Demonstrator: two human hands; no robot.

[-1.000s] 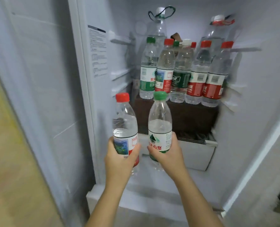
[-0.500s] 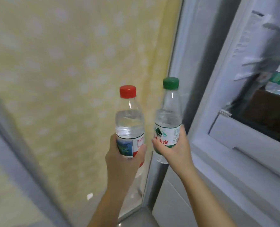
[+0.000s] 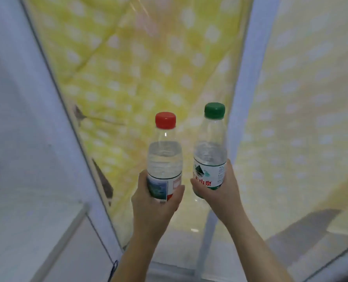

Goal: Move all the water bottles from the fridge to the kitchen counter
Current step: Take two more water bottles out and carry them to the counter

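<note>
Grip sits low on both labels, left hand curled round the red-capped bottle and right hand round the green-capped bottle, both upright and close together in the air before yellow spotted fabric, likely for steady carrying to a counter not in view.

Red "山泉" on green-cap btl

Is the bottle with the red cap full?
Nearly full: in the red-capped bottle the water stops below the neck.
</note>
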